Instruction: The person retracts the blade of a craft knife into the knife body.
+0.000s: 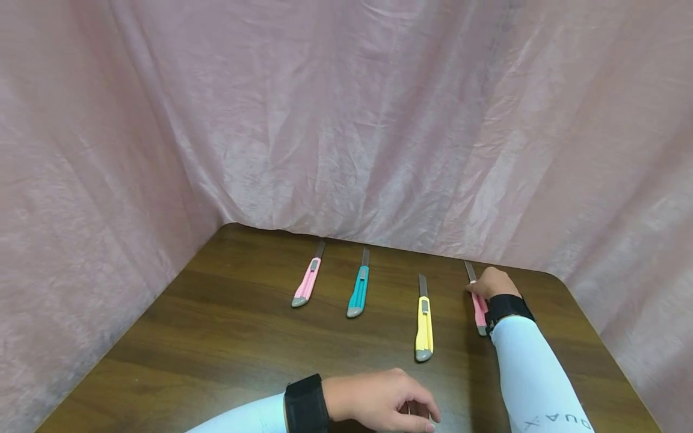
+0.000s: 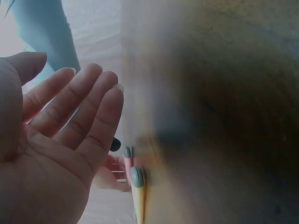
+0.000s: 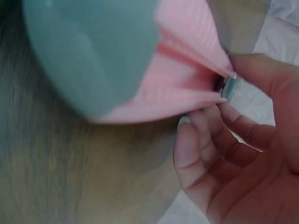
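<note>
At the right of the table, my right hand (image 1: 494, 282) pinches a pink utility knife (image 1: 479, 313) near its slider, thumb on one side and fingers on the other. Its bare blade points toward the curtain; in the right wrist view the grey end cap (image 3: 93, 56) is close to the camera. My left hand (image 1: 387, 400) hovers over the near part of the table, holding nothing, fingers loosely bent. Nearest to it lies a yellow utility knife (image 1: 425, 328), blade out. In the left wrist view the left palm (image 2: 46, 172) faces the camera.
Farther left on the brown table (image 1: 227, 337) lie a teal utility knife (image 1: 357, 294) and another pink utility knife (image 1: 307, 284), both with blades extended toward the back edge. A pink curtain (image 1: 346, 120) hangs around the table's back and sides.
</note>
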Available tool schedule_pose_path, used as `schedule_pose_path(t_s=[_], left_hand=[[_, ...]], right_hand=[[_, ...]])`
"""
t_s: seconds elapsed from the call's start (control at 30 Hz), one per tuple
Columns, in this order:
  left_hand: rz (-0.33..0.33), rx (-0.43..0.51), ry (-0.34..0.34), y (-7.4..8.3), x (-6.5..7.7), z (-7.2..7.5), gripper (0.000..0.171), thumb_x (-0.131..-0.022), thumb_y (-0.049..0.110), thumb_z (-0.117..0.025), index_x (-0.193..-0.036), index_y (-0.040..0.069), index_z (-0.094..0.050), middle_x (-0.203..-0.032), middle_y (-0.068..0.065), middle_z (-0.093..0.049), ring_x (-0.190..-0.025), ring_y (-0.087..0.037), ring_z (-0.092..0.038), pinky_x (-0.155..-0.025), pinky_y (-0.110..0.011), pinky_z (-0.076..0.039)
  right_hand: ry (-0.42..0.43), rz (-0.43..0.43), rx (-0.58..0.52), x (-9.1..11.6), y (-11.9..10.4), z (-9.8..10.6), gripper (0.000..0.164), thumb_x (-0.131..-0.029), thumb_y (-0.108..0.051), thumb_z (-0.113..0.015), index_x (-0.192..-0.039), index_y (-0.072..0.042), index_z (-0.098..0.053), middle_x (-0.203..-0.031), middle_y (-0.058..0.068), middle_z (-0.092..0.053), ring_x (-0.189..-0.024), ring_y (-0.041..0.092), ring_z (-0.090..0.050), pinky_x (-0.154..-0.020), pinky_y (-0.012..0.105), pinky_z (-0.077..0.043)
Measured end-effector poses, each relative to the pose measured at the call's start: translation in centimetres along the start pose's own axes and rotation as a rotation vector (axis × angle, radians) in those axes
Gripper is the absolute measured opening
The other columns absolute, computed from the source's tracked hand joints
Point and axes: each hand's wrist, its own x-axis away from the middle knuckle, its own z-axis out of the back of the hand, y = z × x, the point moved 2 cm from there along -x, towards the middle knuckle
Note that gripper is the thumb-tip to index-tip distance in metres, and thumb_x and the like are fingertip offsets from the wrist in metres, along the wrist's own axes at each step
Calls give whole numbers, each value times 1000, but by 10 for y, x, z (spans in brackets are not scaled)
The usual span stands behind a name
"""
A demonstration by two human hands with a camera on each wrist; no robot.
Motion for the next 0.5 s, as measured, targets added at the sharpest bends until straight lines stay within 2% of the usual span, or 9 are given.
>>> schedule_pose_path(t_s=[0.1,0.23,0.3,0.37,0.5], left_hand=[[7,5,14,-1,1,0,23,-108,21,-55,-121,11,-70,-103,7,-77,-85,22,-51,-78,2,-49],[1,27,41,-4,0,-2,22,-107,21,-56,-120,10,-70,-100,5,-77,-83,23,-50,-77,2,-49],[4,37,57,-7,0,-3,21,-107,21,-56,-119,10,-70,-99,5,-77,-83,22,-51,-77,2,-50],[18,53,75,-11,-1,-2,21,-107,22,-57,-119,11,-70,-99,6,-76,-84,21,-52,-78,1,-50],[73,115,103,-20,-2,0,22,-106,24,-58,-119,12,-70,-95,8,-75,-84,18,-56,-78,-2,-53]], right_hand=[[-27,-29,-129,1,3,-3,36,-93,-31,-71,-85,4,-68,-71,10,-61,-63,21,-62,-55,30,-57],[-88,-70,-323,5,10,-5,37,-94,-25,-72,-102,10,-65,-73,7,-59,-63,16,-63,-59,29,-64],[-106,-84,-401,7,12,-5,36,-95,-24,-71,-104,11,-64,-72,5,-58,-61,15,-62,-59,29,-64],[-100,-81,-463,10,12,-3,34,-97,-23,-70,-102,10,-64,-71,3,-57,-60,14,-61,-58,27,-63],[-20,-42,-518,22,2,1,33,-97,-26,-71,-91,6,-65,-68,1,-57,-57,12,-62,-55,26,-61]])
